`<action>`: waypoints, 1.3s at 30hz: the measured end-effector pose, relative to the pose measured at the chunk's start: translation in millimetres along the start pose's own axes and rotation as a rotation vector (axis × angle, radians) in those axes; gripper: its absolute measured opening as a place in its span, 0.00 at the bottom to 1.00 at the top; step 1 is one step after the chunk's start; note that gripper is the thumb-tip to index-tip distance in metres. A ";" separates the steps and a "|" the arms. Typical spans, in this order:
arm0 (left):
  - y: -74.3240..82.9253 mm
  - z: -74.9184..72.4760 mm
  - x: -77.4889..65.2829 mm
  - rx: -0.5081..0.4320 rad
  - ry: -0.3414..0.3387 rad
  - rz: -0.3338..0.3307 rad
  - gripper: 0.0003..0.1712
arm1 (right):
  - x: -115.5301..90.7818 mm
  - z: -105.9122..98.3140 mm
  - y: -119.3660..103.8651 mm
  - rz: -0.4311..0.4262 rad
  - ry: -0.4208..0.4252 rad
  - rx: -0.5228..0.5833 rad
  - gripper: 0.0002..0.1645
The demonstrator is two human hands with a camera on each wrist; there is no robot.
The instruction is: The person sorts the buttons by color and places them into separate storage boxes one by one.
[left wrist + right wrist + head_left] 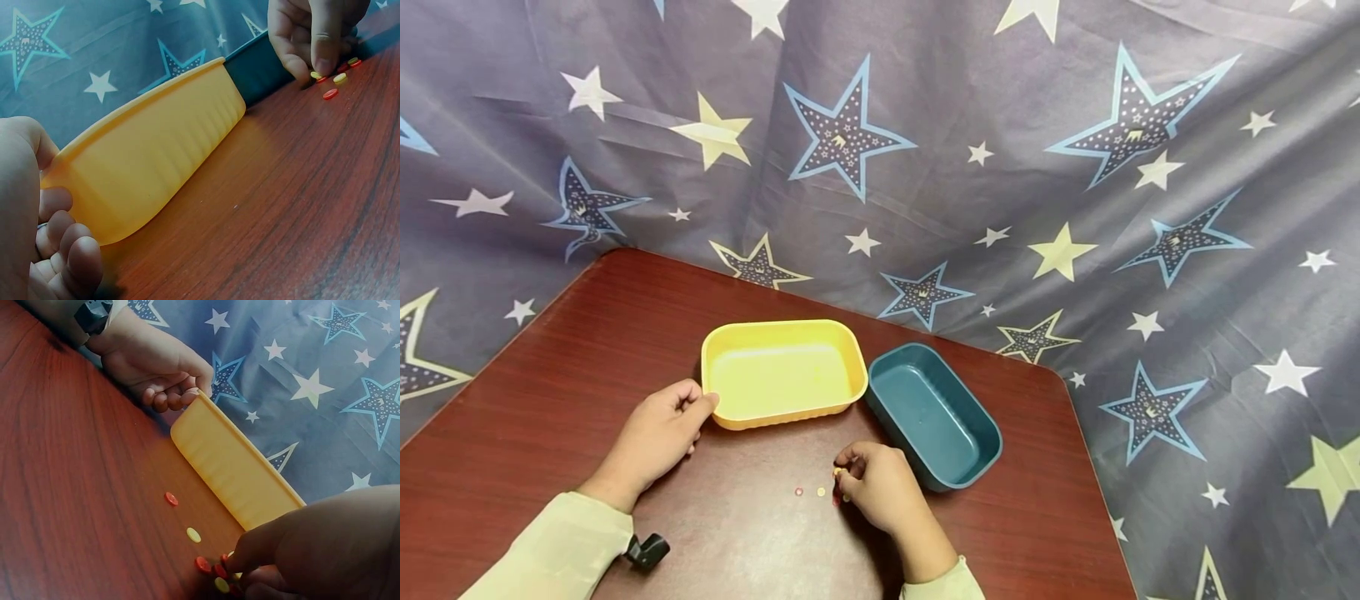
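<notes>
My left hand (662,433) pinches the near-left corner of a yellow plastic box (784,417), thumb and finger over its rim. Small red and yellow buttons lie on the table in front of the boxes, among them a red button (171,499) and a yellow button (194,535) set apart from the cluster. Over that cluster, my right hand (883,487) points its fingertips down and pinches a yellow button (837,472) between thumb and fingers. Several buttons are partly hidden under this hand. Beside it stands a dark teal box (932,417).
The two boxes stand side by side on a reddish-brown wooden table (587,350), the teal one angled. A grey curtain (940,208) with stars hangs along the table's back and sides. A black device (647,552) is strapped at the left wrist.
</notes>
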State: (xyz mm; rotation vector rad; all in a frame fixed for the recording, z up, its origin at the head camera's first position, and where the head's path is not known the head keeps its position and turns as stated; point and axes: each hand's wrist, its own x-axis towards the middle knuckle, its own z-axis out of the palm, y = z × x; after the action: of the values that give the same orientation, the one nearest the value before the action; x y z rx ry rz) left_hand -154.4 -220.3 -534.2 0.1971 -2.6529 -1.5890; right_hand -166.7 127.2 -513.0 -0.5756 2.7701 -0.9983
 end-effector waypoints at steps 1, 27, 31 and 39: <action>-0.5 0.2 0.2 0.001 0.001 0.001 0.26 | -0.1 0.3 -0.4 -0.004 0.004 -0.008 0.06; 1.6 -1.1 0.4 0.005 0.004 -0.005 0.26 | -1.0 -1.8 -2.5 0.003 0.013 -0.034 0.12; 1.3 -1.1 0.4 -0.003 0.003 -0.004 0.26 | -0.6 -2.1 -2.1 0.024 0.024 -0.014 0.11; -0.3 -1.0 1.3 0.001 0.000 -0.004 0.26 | -0.2 -3.1 -0.9 0.026 0.033 0.048 0.10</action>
State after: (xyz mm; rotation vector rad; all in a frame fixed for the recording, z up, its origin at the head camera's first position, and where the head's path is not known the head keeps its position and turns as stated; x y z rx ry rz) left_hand -155.6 -221.4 -534.1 0.2024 -2.6545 -1.5889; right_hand -167.0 128.5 -510.0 -0.5196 2.7657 -1.0756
